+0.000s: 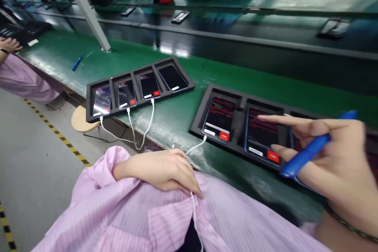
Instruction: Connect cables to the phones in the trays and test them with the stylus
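Note:
My right hand point(333, 157) grips a blue pen point(310, 151) and hovers over a black tray point(203, 120) of phones. Its index finger stretches toward the screen of the middle phone point(261, 134), which shows red text. My left hand point(162, 169) rests on my pink-sleeved lap with fingers curled over a white cable point(195, 208). Another white cable runs to the left phone point(218, 120) in that tray.
A second black tray point(88, 102) further left holds several phones, three with white cables. A blue pen point(77, 63) lies on the green bench. A black conveyor runs behind. People in blue coats sit opposite; a pink-sleeved arm point(20, 75) is at left. A round stool point(79, 120) stands below.

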A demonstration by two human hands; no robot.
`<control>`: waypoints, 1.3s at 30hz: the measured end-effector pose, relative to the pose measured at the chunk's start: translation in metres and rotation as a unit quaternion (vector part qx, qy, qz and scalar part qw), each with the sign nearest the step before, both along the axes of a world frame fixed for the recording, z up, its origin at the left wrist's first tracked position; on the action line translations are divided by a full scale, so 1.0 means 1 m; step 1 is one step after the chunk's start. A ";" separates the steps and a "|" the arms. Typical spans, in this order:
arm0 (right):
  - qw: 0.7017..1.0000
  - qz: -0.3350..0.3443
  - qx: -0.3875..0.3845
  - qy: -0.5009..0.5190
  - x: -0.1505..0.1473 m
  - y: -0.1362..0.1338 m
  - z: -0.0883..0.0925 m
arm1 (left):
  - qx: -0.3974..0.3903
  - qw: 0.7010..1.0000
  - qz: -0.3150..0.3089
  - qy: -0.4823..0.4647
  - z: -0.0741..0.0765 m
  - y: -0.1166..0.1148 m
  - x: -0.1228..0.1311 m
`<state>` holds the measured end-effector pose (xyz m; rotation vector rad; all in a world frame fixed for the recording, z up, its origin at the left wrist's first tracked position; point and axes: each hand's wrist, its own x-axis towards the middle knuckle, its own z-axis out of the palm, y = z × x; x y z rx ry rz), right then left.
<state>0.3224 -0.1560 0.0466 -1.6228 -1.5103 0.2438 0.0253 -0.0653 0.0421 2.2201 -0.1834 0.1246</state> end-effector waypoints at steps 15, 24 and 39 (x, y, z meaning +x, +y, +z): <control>0.993 0.115 0.033 0.000 0.000 -0.015 -0.036 | 0.192 0.922 0.148 -0.303 0.045 -0.032 0.038; 0.988 0.130 0.067 -0.048 -0.004 -0.022 -0.043 | 0.251 0.865 0.247 -0.358 0.088 -0.028 0.058; 0.976 0.142 0.112 -0.121 -0.023 -0.020 -0.060 | 0.286 0.951 0.111 -0.052 0.102 -0.044 0.093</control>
